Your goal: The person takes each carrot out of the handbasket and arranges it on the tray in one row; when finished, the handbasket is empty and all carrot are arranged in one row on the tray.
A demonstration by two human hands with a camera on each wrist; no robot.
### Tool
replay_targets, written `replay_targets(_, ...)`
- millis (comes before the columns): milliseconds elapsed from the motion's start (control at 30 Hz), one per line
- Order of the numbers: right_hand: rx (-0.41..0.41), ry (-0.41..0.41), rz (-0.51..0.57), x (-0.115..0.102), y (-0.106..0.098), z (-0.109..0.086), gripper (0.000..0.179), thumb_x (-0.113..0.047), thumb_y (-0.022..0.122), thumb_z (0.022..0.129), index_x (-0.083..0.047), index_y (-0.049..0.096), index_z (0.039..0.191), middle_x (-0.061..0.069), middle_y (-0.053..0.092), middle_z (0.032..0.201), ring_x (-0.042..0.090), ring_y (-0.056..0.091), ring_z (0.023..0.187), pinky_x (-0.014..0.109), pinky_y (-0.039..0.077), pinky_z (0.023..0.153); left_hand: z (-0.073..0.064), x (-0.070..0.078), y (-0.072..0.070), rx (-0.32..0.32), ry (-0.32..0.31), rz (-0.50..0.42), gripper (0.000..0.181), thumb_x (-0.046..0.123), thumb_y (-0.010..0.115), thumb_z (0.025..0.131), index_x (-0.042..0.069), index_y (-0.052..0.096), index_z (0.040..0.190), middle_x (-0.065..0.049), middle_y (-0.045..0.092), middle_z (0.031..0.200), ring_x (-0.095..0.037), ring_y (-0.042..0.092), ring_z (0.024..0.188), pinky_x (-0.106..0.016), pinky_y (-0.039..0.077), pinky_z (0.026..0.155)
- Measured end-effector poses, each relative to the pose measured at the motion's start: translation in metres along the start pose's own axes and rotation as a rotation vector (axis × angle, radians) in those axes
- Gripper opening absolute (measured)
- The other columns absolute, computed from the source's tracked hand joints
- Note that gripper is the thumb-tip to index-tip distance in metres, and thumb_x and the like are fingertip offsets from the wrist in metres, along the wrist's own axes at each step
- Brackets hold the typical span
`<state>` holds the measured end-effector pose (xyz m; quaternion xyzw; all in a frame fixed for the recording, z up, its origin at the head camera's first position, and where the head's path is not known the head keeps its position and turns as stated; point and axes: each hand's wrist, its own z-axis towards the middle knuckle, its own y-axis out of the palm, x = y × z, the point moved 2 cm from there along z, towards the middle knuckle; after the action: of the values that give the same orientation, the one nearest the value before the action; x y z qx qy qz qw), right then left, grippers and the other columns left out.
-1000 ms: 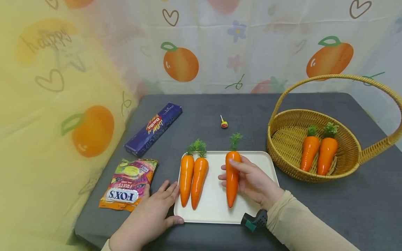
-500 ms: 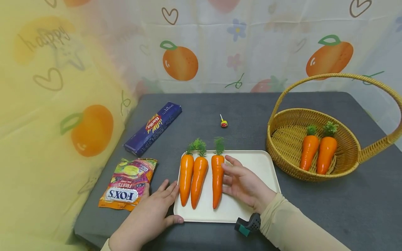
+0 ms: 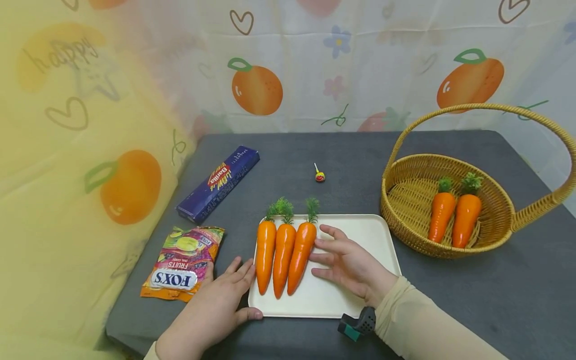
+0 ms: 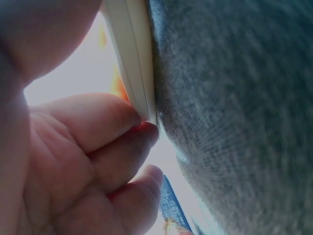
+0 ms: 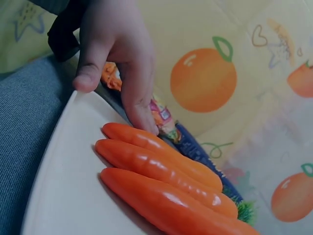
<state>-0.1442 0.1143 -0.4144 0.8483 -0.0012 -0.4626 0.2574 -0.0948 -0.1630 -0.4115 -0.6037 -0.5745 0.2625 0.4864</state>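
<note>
Three orange carrots with green tops lie side by side on the left half of a cream tray [image 3: 360, 295]: the left carrot [image 3: 266, 257], the middle carrot [image 3: 283, 260] and the right carrot [image 3: 302, 257]. My right hand [image 3: 353, 262] hovers over the tray just right of the right carrot, fingers spread and holding nothing. My left hand [image 3: 220, 300] rests at the tray's near left corner, its fingertips against the left rim and thumb by the front edge. In the left wrist view the fingers [image 4: 112, 122] meet the tray's rim [image 4: 134, 63].
On the right stands a wicker basket [image 3: 407, 200] with a tall handle, holding two more carrots [image 3: 466, 220]. A Fox's candy bag [image 3: 184, 262] lies beside the left hand, with a blue Barilla spaghetti box [image 3: 219, 184] behind it. A lollipop [image 3: 319, 175] lies beyond the tray.
The right hand has moved the third carrot left across the tray to lie beside the other two, then let go. The left hand has stayed at the tray's corner.
</note>
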Motion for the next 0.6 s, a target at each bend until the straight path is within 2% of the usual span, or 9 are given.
replay_targets(267, -0.006, 0.011, -0.027, -0.003, -0.004, -0.009, 0.077, -0.024, 0.056, 0.112, -0.017, 0.013, 0.175, 0.026, 0.035, 0.171, 0.044, 0.048, 0.149, 0.052, 0.047, 0.118, 0.0, 0.0, -0.001, -0.012, 0.002, 0.001, 0.101, 0.065, 0.085, 0.086, 0.013, 0.052, 0.166, -0.005, 0.048, 0.174, -0.037, 0.032, 0.168, -0.087, 0.007, 0.125)
replay_targets(433, -0.056, -0.01, -0.053, -0.011, -0.011, -0.015, 0.074, -0.027, 0.052, 0.114, -0.013, 0.014, 0.175, 0.026, 0.031, 0.173, 0.045, 0.048, 0.15, 0.049, 0.05, 0.117, 0.001, 0.0, -0.001, -0.014, 0.003, 0.003, 0.101, 0.065, 0.085, 0.086, 0.013, 0.052, 0.166, -0.005, 0.047, 0.174, -0.037, 0.032, 0.168, -0.087, 0.006, 0.125)
replay_targets(600, -0.115, -0.049, -0.071, -0.024, -0.021, -0.024, 0.066, -0.035, 0.046, 0.118, -0.003, 0.022, 0.171, 0.024, 0.046, 0.163, 0.036, 0.058, 0.142, 0.043, 0.054, 0.116, 0.001, 0.001, -0.002, -0.017, 0.003, 0.018, 0.101, 0.066, 0.085, 0.086, 0.013, 0.053, 0.166, -0.005, 0.048, 0.173, -0.037, 0.033, 0.167, -0.088, 0.006, 0.125)
